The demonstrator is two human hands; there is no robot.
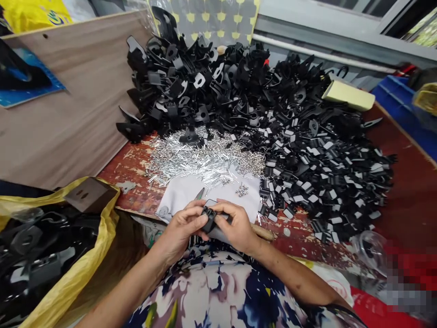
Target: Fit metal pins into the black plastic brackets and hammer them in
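Note:
Close to my body, at the table's front edge, my left hand (pixel 191 222) and my right hand (pixel 238 226) meet around a small black plastic part (pixel 209 217). Fingers and thumbs of both hands are closed on it, so much of its shape is hidden. Just beyond lies a white cloth (pixel 180 193) with a small cluster of tiny metal pieces (pixel 242 189) on it. A pointed blade-like tip (pixel 200 193) shows beside my left fingers. Behind the cloth spreads a heap of thin silver pins (pixel 205 166) mixed with small springs or similar metal bits.
Large black plastic pieces (pixel 191 86) are piled at the back, smaller black parts (pixel 317 182) on the right. A wooden handle (pixel 262 231) lies by my right wrist. At left stand a wooden board (pixel 82 82) and a yellow bag (pixel 105 237) of black parts. A yellow box (pixel 348 94) rests back right.

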